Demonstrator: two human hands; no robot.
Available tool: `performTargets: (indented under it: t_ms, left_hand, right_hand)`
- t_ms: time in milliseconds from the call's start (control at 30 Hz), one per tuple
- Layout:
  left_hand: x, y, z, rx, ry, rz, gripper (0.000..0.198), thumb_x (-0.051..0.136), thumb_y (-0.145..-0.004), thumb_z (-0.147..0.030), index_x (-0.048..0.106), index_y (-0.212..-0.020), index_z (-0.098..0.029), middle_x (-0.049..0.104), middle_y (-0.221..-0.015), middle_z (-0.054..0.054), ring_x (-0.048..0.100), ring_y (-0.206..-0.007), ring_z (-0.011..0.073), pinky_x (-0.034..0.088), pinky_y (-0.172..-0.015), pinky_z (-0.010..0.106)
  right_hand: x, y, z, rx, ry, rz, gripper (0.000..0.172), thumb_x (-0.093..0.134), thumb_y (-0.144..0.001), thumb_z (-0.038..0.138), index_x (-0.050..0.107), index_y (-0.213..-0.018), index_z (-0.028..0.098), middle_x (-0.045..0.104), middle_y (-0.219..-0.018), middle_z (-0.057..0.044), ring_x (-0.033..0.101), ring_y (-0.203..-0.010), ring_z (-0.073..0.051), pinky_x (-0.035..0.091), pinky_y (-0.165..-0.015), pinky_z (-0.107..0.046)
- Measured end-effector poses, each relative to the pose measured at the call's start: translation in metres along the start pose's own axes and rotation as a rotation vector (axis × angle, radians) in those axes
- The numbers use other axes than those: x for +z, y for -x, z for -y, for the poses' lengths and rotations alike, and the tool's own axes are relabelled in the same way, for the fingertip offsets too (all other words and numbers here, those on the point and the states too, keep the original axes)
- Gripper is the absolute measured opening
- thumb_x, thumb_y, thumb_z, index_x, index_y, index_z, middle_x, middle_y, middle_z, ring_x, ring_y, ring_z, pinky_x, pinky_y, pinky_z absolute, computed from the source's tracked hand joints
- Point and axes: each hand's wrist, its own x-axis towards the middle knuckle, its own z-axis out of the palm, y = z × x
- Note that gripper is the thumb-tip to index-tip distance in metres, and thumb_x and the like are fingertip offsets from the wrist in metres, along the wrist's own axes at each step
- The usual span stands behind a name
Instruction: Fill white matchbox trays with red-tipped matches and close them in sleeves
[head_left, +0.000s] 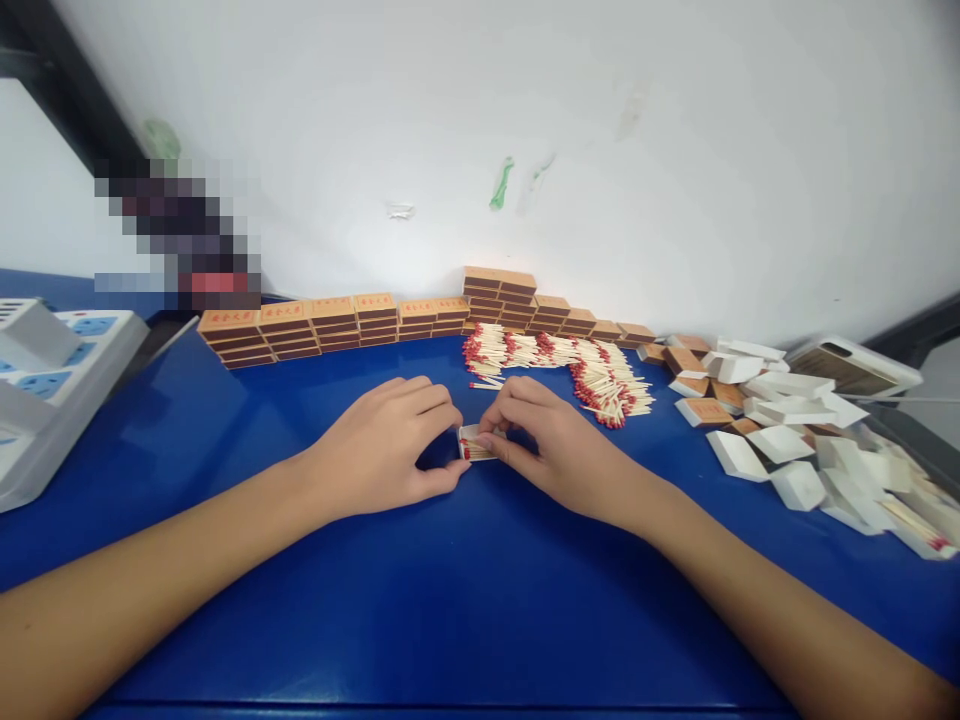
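A small white matchbox tray [480,455] lies on the blue table in front of me, with red-headed matches [475,450] inside it. My left hand [397,440] steadies the tray's left end between thumb and fingers. Over the right part of the tray, my right hand [540,435] is closed in a pinch on matches, and its fingers hide that end. Just beyond the hands lies a loose pile of red-tipped matches [555,352], with a few strays at its near left edge.
Stacked orange-brown matchboxes [300,325] line the white wall [600,130]. To the right are heaped empty white trays [795,485] and box sleeves [703,411], with a phone [855,368] behind. A white power strip [82,370] stands at the left.
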Motion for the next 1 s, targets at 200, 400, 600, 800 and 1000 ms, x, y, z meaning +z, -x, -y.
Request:
performTargets:
  t_ms: [200, 400, 600, 800, 1000]
  left_hand:
    - [0.000, 0.001, 0.000, 0.009, 0.000, 0.005, 0.020, 0.067, -0.102, -0.037, 0.070, -0.099, -0.017, 0.074, -0.100, 0.007, 0.069, -0.094, 0.0243, 0.055, -0.086, 0.041]
    - [0.001, 0.001, 0.000, 0.011, -0.008, -0.003, 0.020, 0.067, -0.102, -0.037, 0.070, -0.098, -0.017, 0.074, -0.100, 0.007, 0.069, -0.094, 0.0242, 0.055, -0.087, 0.040]
    - [-0.001, 0.000, -0.001, -0.003, 0.001, 0.015, 0.020, 0.068, -0.101, -0.035, 0.072, -0.102, -0.016, 0.074, -0.100, 0.007, 0.069, -0.094, 0.0241, 0.055, -0.088, 0.041]
    - [0.000, 0.000, 0.000, -0.042, 0.041, 0.017, 0.022, 0.070, -0.101, -0.039, 0.074, -0.105, -0.018, 0.075, -0.100, 0.006, 0.069, -0.094, 0.0233, 0.054, -0.087, 0.039]
    - [0.001, 0.000, 0.000, -0.038, 0.039, 0.015, 0.022, 0.069, -0.101, -0.039, 0.074, -0.105, -0.018, 0.075, -0.100, 0.006, 0.069, -0.094, 0.0234, 0.054, -0.087, 0.039]
  right_hand:
    - [0.002, 0.000, -0.002, -0.022, -0.002, 0.014, 0.007, 0.065, -0.107, 0.025, 0.068, -0.101, 0.024, 0.065, -0.105, -0.008, 0.063, -0.105, -0.025, 0.055, -0.093, -0.042]
    - [0.002, 0.001, 0.000, -0.030, 0.008, 0.001, 0.012, 0.064, -0.108, 0.026, 0.067, -0.096, 0.024, 0.066, -0.103, -0.009, 0.063, -0.103, -0.026, 0.056, -0.090, -0.043]
    - [-0.008, -0.003, -0.012, -0.006, 0.028, -0.043, 0.011, 0.065, -0.107, 0.028, 0.072, -0.099, 0.025, 0.065, -0.096, -0.006, 0.064, -0.093, -0.024, 0.053, -0.082, -0.039]
    - [-0.001, -0.022, -0.050, 0.008, 0.151, -0.214, 0.003, 0.072, -0.102, 0.028, 0.073, -0.102, 0.025, 0.068, -0.097, -0.008, 0.061, -0.098, -0.028, 0.050, -0.088, -0.045]
    - [0.005, -0.025, -0.056, 0.003, 0.167, -0.205, 0.008, 0.071, -0.102, 0.025, 0.067, -0.095, 0.024, 0.068, -0.097, -0.008, 0.061, -0.097, -0.028, 0.048, -0.084, -0.043]
